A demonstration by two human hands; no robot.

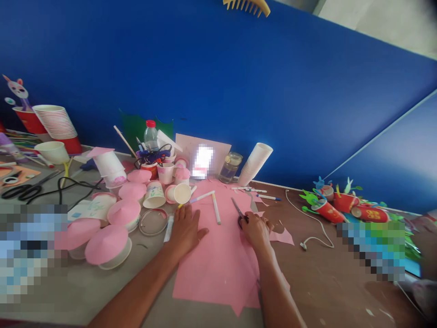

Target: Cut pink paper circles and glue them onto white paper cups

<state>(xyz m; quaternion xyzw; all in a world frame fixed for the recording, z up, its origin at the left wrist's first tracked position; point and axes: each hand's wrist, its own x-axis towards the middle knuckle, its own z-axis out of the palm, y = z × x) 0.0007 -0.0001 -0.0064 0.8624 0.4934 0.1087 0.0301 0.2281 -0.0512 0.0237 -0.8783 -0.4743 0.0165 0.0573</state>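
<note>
A large sheet of pink paper (218, 264) lies flat on the table in front of me. My left hand (186, 231) rests palm down on its left edge, fingers stretched and thumb out, holding nothing. On the right side of the paper, the fingers of my right hand (256, 230) are curled around the dark handles of a pair of scissors (238, 208), blades pointing away from me. Part of the handles is hidden under that hand. Between the hands lies a marker (216, 208). Cut pink scraps (282, 237) lie just right of my right hand.
Paper cups with pink cone tops (107, 243) crowd the left. A glass jar (231, 167) and a leaning stack of white cups (255, 164) stand by the blue partition (218, 73). Red decorated cups (329, 210) and a white cable (316, 238) lie at right.
</note>
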